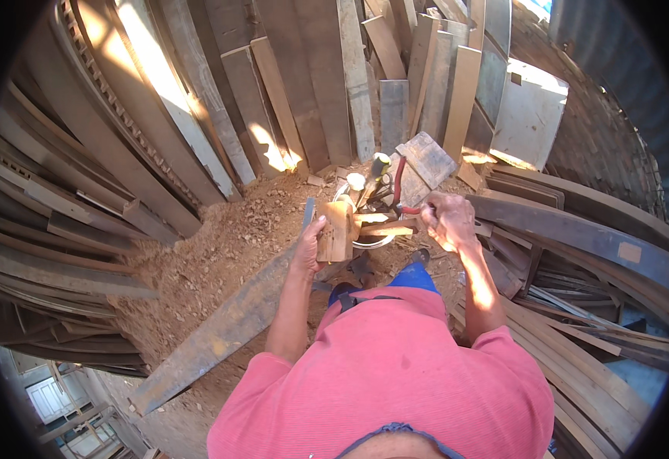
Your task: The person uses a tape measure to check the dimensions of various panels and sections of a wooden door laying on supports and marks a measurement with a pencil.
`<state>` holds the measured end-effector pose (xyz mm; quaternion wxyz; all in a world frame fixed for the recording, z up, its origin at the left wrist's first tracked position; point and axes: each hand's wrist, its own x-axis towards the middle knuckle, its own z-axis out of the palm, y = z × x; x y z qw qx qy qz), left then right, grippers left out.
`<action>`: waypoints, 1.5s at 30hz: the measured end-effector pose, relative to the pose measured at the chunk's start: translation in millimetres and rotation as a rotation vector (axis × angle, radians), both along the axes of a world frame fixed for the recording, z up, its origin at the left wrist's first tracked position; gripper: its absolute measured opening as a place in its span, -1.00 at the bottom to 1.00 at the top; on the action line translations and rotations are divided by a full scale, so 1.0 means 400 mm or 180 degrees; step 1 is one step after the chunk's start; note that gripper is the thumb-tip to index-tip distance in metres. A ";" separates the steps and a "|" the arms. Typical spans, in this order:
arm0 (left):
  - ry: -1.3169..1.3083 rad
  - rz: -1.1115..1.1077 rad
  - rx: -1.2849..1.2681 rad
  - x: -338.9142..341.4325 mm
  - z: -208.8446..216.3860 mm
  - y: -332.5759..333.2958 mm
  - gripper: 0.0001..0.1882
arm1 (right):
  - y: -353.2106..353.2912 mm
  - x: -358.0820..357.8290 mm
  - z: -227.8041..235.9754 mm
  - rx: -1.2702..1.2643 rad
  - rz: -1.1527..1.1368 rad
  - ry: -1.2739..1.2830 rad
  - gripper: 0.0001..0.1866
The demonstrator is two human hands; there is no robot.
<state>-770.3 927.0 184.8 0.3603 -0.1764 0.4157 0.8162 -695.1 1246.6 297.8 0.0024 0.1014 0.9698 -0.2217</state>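
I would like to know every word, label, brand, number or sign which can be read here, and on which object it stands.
No text can be read in this picture.
Wooden block in the left hand: no lettering visible.
Pale patch on the long board at right: too small to tell whether it bears print.

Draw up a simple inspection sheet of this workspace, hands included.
Surface: loose brown ground strewn with wood chips.
Job's things: rectangular brown wooden block; red-handled tool at a round white-rimmed container.
Clutter: long, weathered grey plank extending leftward.
Grip: left hand holds the block; right hand curls by the tool's handle, hold unclear.
Cables: nothing seen.
Surroundings: upright brown wooden boards ahead; long grey-brown planks right.
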 end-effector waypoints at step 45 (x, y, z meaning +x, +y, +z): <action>-0.0827 0.1791 -0.0237 0.181 -0.306 -0.386 -0.50 | -0.517 0.048 -0.595 -0.1880 0.1200 -0.2379 -0.57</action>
